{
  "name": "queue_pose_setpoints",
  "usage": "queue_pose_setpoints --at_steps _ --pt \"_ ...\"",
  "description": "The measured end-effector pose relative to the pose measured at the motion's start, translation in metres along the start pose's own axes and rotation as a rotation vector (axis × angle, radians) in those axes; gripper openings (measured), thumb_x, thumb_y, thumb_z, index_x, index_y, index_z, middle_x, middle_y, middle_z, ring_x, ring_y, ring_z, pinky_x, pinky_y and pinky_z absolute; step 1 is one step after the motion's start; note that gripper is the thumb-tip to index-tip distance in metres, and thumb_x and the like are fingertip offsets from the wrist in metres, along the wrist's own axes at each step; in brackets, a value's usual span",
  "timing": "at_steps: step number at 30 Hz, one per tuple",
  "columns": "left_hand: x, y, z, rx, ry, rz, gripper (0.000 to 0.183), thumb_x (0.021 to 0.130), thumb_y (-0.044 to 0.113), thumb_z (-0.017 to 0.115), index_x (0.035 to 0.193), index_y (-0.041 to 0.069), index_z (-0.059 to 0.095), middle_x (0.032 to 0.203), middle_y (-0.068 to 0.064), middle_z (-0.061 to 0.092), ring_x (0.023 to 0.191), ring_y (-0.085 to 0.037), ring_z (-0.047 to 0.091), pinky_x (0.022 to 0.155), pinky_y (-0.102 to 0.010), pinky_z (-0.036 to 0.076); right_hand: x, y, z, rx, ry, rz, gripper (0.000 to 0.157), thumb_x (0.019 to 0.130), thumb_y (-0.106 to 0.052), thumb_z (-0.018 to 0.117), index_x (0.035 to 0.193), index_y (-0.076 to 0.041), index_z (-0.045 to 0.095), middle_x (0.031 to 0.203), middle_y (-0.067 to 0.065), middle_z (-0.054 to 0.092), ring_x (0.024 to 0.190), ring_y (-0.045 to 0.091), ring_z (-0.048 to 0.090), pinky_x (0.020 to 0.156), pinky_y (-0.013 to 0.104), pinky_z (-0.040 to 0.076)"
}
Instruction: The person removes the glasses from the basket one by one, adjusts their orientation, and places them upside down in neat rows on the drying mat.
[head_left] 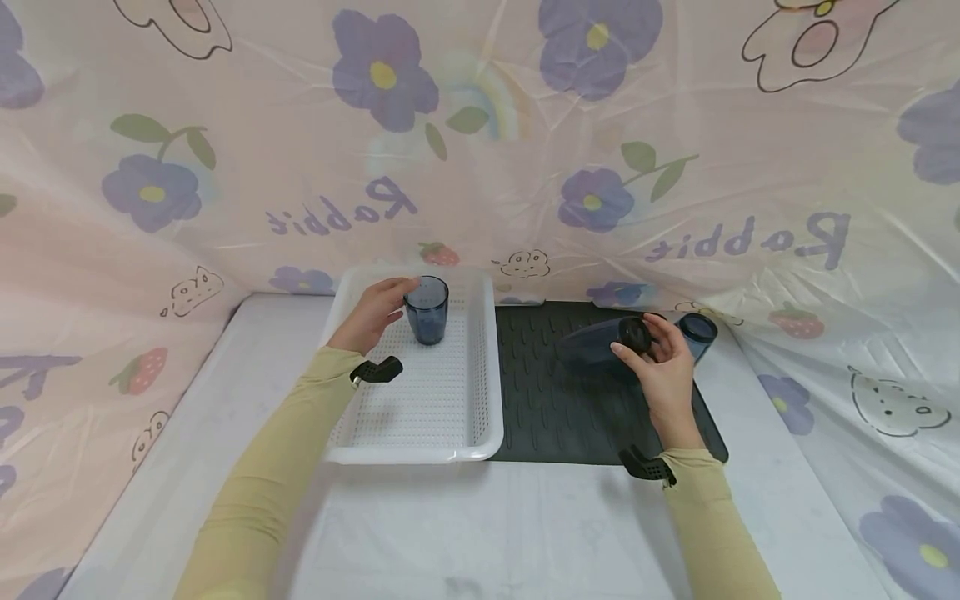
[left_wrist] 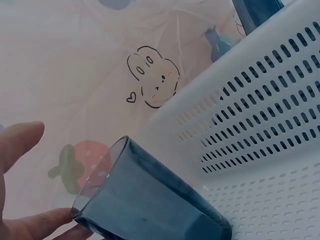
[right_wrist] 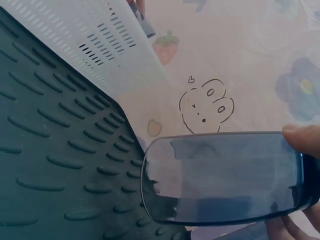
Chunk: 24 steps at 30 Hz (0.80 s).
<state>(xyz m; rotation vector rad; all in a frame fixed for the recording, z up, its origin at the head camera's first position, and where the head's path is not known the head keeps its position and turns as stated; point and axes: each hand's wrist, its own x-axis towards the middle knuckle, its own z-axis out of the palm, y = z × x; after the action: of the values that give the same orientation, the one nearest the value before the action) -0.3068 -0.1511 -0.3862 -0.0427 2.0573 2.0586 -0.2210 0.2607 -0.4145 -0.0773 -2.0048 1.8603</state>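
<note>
A blue see-through cup (head_left: 427,315) stands upright in the white perforated basket (head_left: 495,408). My left hand (head_left: 372,315) is at its left side; in the left wrist view a fingertip touches the rim of the cup (left_wrist: 150,195), while the thumb (left_wrist: 22,142) stays apart from it. On the right, my right hand (head_left: 670,379) grips a blue see-through carafe (head_left: 588,343) by the end with a black cap (head_left: 635,334). The carafe (right_wrist: 225,180) lies sideways in the hand, above the black ridged mat (head_left: 536,392). Some right-hand fingers are hidden behind it.
Behind the right hand, a second blue cup (head_left: 698,327) stands near the mat's back right corner. Basket and mat sit side by side on a white table (head_left: 450,533). A printed curtain (head_left: 480,167) hangs close behind them.
</note>
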Motion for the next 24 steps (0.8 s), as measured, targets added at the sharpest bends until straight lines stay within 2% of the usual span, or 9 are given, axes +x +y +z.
queue_pose_setpoints --at_steps 5,9,11,18,24 --pt "0.002 -0.001 0.0 0.042 -0.003 0.014 0.075 0.094 0.037 0.061 0.15 0.002 0.025 0.155 -0.011 0.021 0.142 -0.026 0.019 0.115 -0.039 0.022 0.0 0.004 0.001 0.005 0.019 -0.025 0.065 0.074 0.003 0.08 0.132 -0.015 0.056 0.132 0.01 0.054 0.11 0.017 0.054 0.091 0.022 0.049" --pt "0.005 -0.003 0.001 0.059 -0.007 0.026 0.078 0.092 0.035 0.065 0.151 0.003 0.025 0.154 -0.011 0.024 0.141 -0.024 0.023 0.114 -0.037 0.024 -0.001 0.006 0.003 -0.025 0.028 -0.044 0.067 0.072 0.004 0.081 0.131 -0.015 0.056 0.131 0.01 0.056 0.114 0.018 0.056 0.096 0.026 0.048" --pt "0.006 -0.004 0.001 0.059 -0.004 0.027 0.079 0.09 0.033 0.068 0.151 0.005 0.026 0.154 -0.011 0.026 0.14 -0.023 0.024 0.113 -0.037 0.026 -0.003 0.004 0.005 -0.054 0.027 -0.069 0.067 0.072 0.006 0.081 0.131 -0.011 0.055 0.131 0.012 0.056 0.115 0.02 0.056 0.096 0.026 0.048" --pt "0.009 -0.012 0.001 0.102 -0.003 0.055 0.086 0.082 0.022 0.079 0.15 0.009 0.029 0.153 -0.007 0.028 0.142 -0.023 0.02 0.113 -0.041 0.025 -0.014 -0.01 0.016 -0.181 0.036 -0.184 0.062 0.074 0.007 0.079 0.13 -0.004 0.054 0.129 0.019 0.057 0.116 0.029 0.055 0.091 0.025 0.049" --pt "0.01 -0.014 0.001 0.104 -0.004 0.062 0.085 0.08 0.012 0.079 0.15 0.01 0.03 0.152 -0.009 0.028 0.141 -0.026 0.022 0.112 -0.043 0.027 -0.017 -0.01 0.022 -0.229 0.065 -0.189 0.059 0.074 0.007 0.079 0.127 0.003 0.054 0.129 0.017 0.057 0.118 0.032 0.054 0.094 0.034 0.049"
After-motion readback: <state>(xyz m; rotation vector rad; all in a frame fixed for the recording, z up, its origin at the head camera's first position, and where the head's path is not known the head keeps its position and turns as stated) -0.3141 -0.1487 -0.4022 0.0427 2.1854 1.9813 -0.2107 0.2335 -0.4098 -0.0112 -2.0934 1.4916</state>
